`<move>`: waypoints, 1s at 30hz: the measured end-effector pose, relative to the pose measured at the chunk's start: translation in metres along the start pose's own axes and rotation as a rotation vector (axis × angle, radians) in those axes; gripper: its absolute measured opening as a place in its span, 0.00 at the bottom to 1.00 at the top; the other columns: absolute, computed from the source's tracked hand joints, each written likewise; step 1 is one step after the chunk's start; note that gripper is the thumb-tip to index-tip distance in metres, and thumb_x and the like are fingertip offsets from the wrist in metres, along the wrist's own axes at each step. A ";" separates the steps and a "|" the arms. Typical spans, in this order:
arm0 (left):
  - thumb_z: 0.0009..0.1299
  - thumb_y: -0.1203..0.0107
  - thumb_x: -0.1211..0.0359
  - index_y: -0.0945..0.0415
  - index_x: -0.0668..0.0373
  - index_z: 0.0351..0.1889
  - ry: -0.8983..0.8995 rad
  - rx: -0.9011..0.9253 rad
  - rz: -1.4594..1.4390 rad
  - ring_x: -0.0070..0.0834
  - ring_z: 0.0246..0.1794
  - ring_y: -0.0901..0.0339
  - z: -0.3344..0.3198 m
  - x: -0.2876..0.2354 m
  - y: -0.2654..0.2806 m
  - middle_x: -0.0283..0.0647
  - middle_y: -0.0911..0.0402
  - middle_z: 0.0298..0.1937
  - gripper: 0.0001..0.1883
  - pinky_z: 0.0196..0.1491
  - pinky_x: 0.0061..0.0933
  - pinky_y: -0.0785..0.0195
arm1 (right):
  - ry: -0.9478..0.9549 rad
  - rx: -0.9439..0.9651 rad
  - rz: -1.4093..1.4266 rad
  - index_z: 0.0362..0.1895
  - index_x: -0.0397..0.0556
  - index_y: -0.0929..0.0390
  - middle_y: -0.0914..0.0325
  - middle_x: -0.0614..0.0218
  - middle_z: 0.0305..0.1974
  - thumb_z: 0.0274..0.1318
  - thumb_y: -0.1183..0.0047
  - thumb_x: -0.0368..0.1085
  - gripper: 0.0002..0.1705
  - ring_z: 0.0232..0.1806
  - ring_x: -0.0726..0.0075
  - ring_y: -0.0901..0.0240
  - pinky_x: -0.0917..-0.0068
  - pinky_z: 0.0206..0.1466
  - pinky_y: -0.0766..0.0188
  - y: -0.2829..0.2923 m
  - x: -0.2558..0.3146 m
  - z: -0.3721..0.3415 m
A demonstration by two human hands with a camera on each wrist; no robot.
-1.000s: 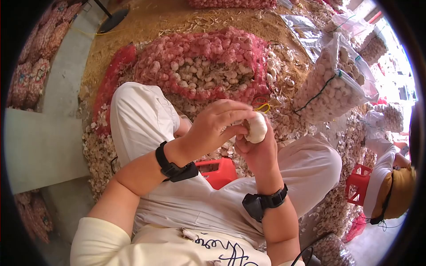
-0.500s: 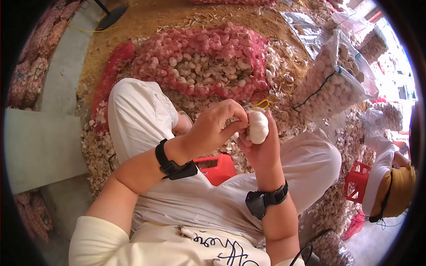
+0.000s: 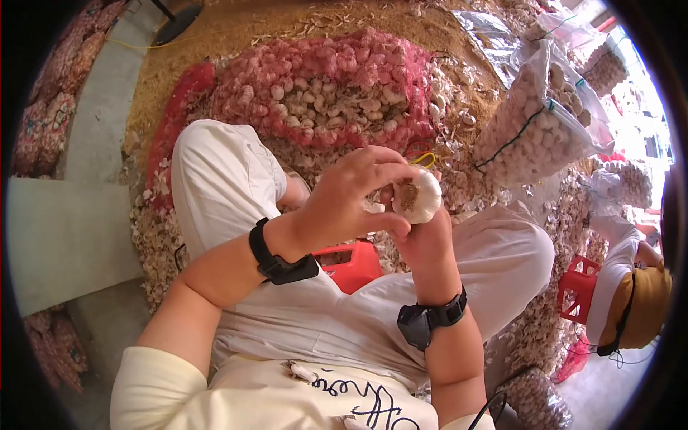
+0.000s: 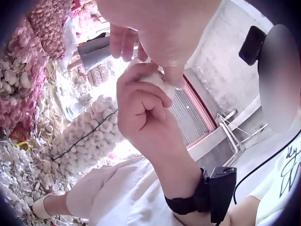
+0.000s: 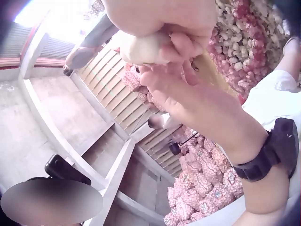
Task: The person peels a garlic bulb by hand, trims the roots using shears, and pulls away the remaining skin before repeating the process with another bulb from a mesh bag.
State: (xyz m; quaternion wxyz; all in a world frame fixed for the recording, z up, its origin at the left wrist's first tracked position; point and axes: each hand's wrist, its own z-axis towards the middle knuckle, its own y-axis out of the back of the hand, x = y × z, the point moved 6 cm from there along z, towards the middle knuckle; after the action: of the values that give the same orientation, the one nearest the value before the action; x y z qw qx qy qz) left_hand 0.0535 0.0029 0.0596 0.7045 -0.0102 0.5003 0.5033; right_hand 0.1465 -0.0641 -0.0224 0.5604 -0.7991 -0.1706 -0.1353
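Observation:
A whitish garlic bulb (image 3: 421, 198) is between the two hands in the head view, its brown root side facing left. The right hand (image 3: 426, 240) grips it from below and behind. The left hand (image 3: 344, 197) spans its near side, fingers along the top edge and thumb at the lower edge. In the left wrist view the bulb (image 4: 162, 84) is partly hidden between the left hand (image 4: 160, 33) and the curled right hand (image 4: 148, 106). The right wrist view shows the smooth bulb (image 5: 143, 48) under the right hand (image 5: 162, 16), with the left hand (image 5: 197, 99) against it.
A red mesh sack (image 3: 322, 54) of garlic lies open beyond the knees, amid loose skins (image 3: 161, 251). Filled clear bags (image 3: 527, 136) stand at the right. A red object (image 3: 362, 266) is between the legs; another person (image 3: 638, 308) is at far right.
The bulb has been turned so its root side shows. The left hand's fingers and thumb, earlier pinched together at its edge, have spread apart around it.

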 end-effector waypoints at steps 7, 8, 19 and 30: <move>0.53 0.32 0.67 0.26 0.53 0.52 -0.024 0.043 0.008 0.37 0.51 0.26 -0.003 0.010 -0.005 0.37 0.24 0.49 0.26 0.54 0.38 0.33 | 0.089 -0.102 -0.090 0.48 0.49 0.29 0.28 0.70 0.35 0.62 0.68 0.71 0.38 0.29 0.75 0.33 0.76 0.27 0.37 -0.006 0.011 -0.009; 0.53 0.32 0.67 0.26 0.53 0.52 -0.022 0.042 0.008 0.37 0.51 0.26 -0.003 0.013 -0.005 0.37 0.24 0.49 0.26 0.54 0.38 0.33 | 0.094 -0.091 -0.123 0.48 0.49 0.30 0.28 0.70 0.35 0.61 0.65 0.71 0.37 0.29 0.75 0.33 0.75 0.27 0.37 -0.007 0.011 -0.009; 0.60 0.33 0.58 0.37 0.56 0.63 0.477 0.338 -0.402 0.26 0.48 0.26 -0.020 0.053 -0.029 0.38 0.24 0.50 0.36 0.52 0.30 0.32 | -0.053 -0.107 -0.358 0.52 0.51 0.32 0.24 0.69 0.34 0.66 0.66 0.62 0.30 0.28 0.74 0.26 0.76 0.25 0.30 0.010 -0.016 0.006; 0.68 0.40 0.59 0.37 0.64 0.61 0.816 0.023 -0.749 0.23 0.49 0.24 -0.013 0.126 -0.035 0.38 0.23 0.49 0.28 0.49 0.25 0.27 | -0.323 -0.003 -1.231 0.47 0.42 0.21 0.19 0.65 0.36 0.67 0.62 0.59 0.32 0.33 0.75 0.24 0.76 0.36 0.25 0.041 0.082 0.105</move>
State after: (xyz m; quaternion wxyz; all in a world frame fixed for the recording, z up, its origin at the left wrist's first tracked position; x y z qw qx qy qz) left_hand 0.0688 0.0664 -0.0544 0.5845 -0.3737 0.7003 0.1681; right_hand 0.2402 0.0314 -0.0588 0.3462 -0.5657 -0.6808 -0.3108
